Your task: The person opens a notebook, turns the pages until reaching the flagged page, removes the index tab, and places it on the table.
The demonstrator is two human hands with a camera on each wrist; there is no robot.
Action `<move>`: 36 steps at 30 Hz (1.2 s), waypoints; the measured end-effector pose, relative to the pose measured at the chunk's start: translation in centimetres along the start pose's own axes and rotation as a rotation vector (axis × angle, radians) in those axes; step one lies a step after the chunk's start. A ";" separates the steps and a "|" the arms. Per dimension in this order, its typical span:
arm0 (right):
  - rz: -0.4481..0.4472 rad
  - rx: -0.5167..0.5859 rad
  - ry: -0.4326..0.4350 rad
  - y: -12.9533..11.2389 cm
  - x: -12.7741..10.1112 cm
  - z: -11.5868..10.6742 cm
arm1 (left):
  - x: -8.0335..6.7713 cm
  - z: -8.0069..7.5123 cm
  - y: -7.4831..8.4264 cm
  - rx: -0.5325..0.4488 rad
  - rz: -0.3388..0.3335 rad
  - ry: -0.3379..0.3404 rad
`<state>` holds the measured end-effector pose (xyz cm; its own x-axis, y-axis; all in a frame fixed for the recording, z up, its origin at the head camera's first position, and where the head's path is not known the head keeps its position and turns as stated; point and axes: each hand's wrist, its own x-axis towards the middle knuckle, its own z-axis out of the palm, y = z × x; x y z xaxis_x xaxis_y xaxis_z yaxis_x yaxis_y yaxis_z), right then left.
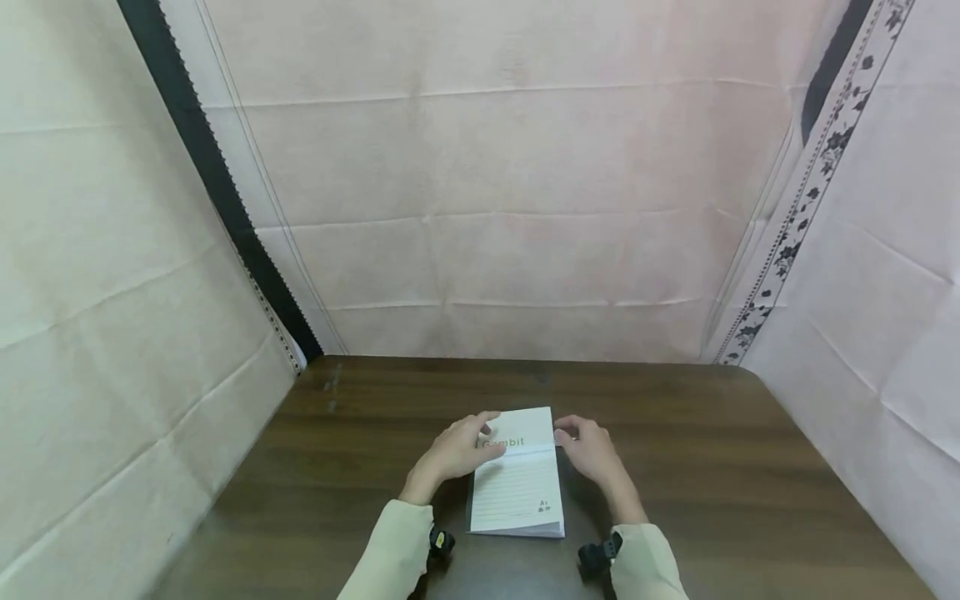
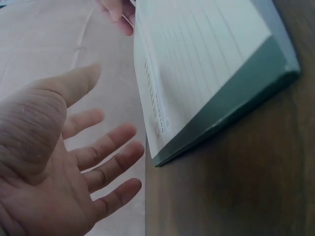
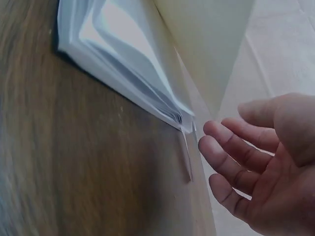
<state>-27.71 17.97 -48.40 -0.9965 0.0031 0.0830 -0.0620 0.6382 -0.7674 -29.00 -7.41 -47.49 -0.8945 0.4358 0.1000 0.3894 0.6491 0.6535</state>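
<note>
The worktop is dark brown wood with a streaky lengthwise grain. On it lies a notepad of white paper, its open page ruled with fine grey lines; the folded-over top sheet carries pale grey-green lettering, and a small dark mark sits near the page's lower right corner. Its cover, seen at the edge from the left wrist view, is a muted grey-green. The sleeves are pale cream, with black bands at the wrists. The backdrop is soft pinkish-beige cloth, creased in faint horizontal lines. A black strip runs diagonally at left; at right, a white border bears a black floral pattern.
</note>
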 end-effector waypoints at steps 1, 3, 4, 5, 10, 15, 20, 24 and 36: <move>0.007 0.006 -0.004 0.0 0.1 0.1 | 0.1 0.1 0.0 -0.008 -0.001 -0.003; 0.024 0.017 -0.012 0.1 0.1 0.3 | 0.2 0.2 -0.1 -0.028 -0.004 -0.008; 0.031 0.022 -0.014 0.1 0.1 0.4 | 0.3 0.4 -0.2 -0.038 -0.004 -0.011; 0.039 0.026 -0.019 0.2 0.1 0.5 | 0.4 0.5 -0.2 -0.043 -0.004 -0.014; 0.041 0.042 -0.034 1.1 -0.7 1.0 | 0.5 1.6 -0.3 -0.057 0.006 -0.027; 0.025 0.076 -0.067 1.4 -0.9 1.1 | 0.7 2.0 0.1 -0.048 0.023 -0.057; -0.042 0.123 -0.136 1.1 -0.3 1.2 | 1.0 1.8 0.6 -0.024 0.127 -0.093; -0.094 0.167 -0.213 0.7 0.1 1.5 | 1.1 1.6 0.8 0.004 0.218 -0.162; -0.180 0.175 -0.303 0.5 -0.2 1.5 | 0.8 1.9 1.8 0.060 0.232 -0.166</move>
<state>-27.64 17.14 -49.73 -0.9385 -0.3409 0.0548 -0.2196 0.4668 -0.8566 -28.60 -4.72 -47.69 -0.7334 0.6701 0.1142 0.5962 0.5534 0.5817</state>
